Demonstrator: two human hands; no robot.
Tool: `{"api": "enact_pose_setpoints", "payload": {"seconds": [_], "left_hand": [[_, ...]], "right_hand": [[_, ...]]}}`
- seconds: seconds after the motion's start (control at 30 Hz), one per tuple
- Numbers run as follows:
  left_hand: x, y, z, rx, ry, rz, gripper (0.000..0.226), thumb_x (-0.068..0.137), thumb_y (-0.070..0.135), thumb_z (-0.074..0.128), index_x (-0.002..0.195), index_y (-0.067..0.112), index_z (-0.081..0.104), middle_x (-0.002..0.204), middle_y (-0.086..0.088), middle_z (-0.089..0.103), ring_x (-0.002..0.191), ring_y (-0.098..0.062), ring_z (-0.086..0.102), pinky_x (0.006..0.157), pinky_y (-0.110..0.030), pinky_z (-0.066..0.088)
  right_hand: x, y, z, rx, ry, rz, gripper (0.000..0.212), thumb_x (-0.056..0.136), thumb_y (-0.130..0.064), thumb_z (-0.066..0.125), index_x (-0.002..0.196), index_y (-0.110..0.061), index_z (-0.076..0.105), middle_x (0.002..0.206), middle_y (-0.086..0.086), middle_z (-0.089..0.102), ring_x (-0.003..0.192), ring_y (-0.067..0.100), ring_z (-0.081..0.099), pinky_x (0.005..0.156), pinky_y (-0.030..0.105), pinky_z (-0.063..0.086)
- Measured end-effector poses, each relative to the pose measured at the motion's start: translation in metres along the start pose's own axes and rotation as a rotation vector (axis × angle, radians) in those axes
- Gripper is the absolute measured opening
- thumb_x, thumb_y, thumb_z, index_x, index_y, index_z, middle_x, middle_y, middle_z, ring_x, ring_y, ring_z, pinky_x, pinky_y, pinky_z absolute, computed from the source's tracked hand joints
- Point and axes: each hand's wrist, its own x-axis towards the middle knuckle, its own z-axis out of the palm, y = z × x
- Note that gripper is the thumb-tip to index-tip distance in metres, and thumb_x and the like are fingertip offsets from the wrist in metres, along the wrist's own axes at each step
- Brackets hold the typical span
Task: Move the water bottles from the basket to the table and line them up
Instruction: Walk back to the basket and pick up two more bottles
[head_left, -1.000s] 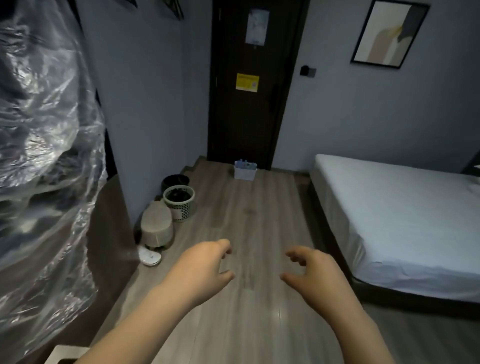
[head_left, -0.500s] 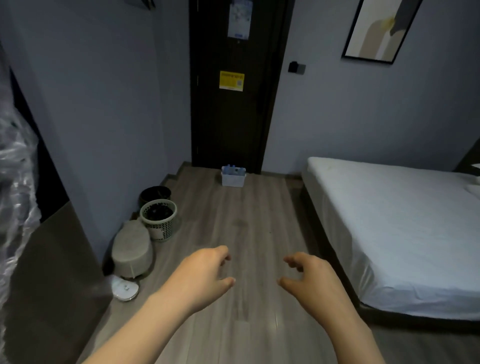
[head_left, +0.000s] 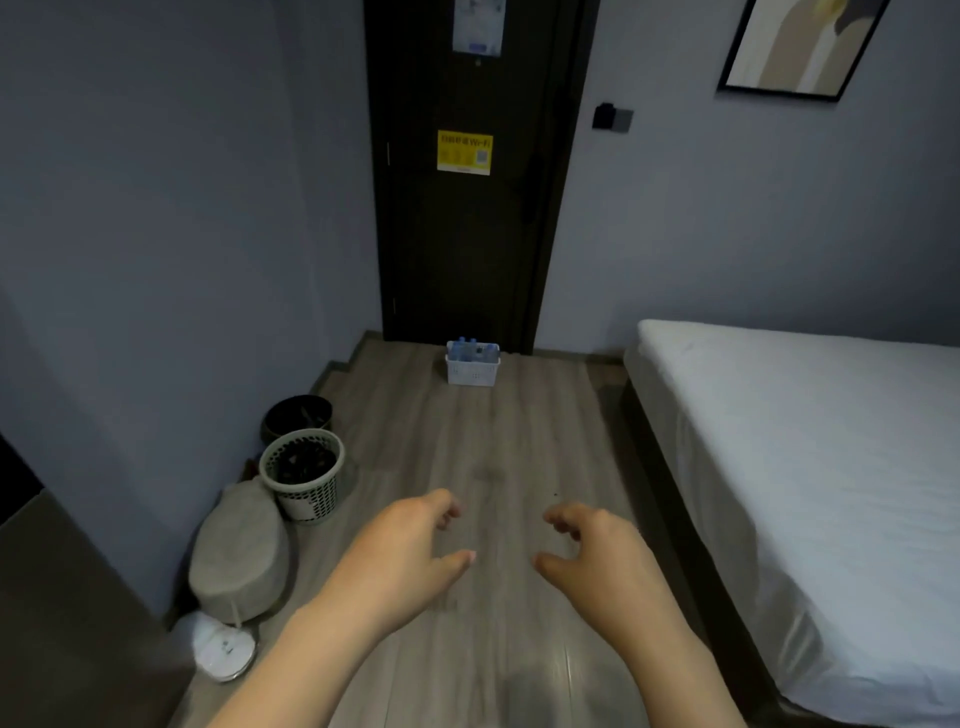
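A small white basket (head_left: 471, 372) stands on the wooden floor at the foot of the dark door, far ahead. Several clear water bottles (head_left: 470, 350) with blue caps stick out of its top. My left hand (head_left: 402, 558) and my right hand (head_left: 592, 556) hang in front of me over the floor, well short of the basket. Both hold nothing, with fingers loosely curled and thumbs pointing toward each other. No table is in view.
A white bed (head_left: 810, 467) fills the right side. Along the left wall sit a black bin (head_left: 297, 415), a pale mesh bin (head_left: 304, 475), a grey rounded appliance (head_left: 240, 558) and a white disc (head_left: 224, 649). A dark cabinet edge (head_left: 62, 623) is at the lower left.
The view has swung right and moved forward: the plastic-wrapped bundle at the left has left the frame, and the basket and door look nearer. Both hands keep the same loose pose.
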Motion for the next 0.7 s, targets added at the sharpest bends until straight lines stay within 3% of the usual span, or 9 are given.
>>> {"api": "enact_pose_setpoints", "payload": {"seconds": [0.33, 0.7], "left_hand": [[0.187, -0.087, -0.05, -0.051, -0.002, -0.033, 0.036, 0.08, 0.036, 0.069, 0.111, 0.023, 0.057, 0.11, 0.004, 0.062, 0.104, -0.01, 0.058, 0.092, -0.027, 0.047], [0.364, -0.143, -0.068, -0.064, -0.085, -0.053, 0.035, 0.081, 0.035, 0.068, 0.111, 0.022, 0.056, 0.113, 0.005, 0.061, 0.108, -0.009, 0.057, 0.094, -0.026, 0.045]], "right_hand": [[0.194, -0.047, 0.023, -0.002, -0.047, 0.032, 0.052, 0.083, -0.037, 0.066, 0.133, -0.029, 0.052, 0.129, -0.01, 0.058, 0.119, 0.007, 0.054, 0.1, 0.025, 0.045], [0.371, -0.061, 0.043, -0.024, -0.048, 0.074, 0.046, 0.081, -0.041, 0.07, 0.124, -0.034, 0.055, 0.118, -0.016, 0.06, 0.101, -0.001, 0.056, 0.085, 0.016, 0.048]]}}
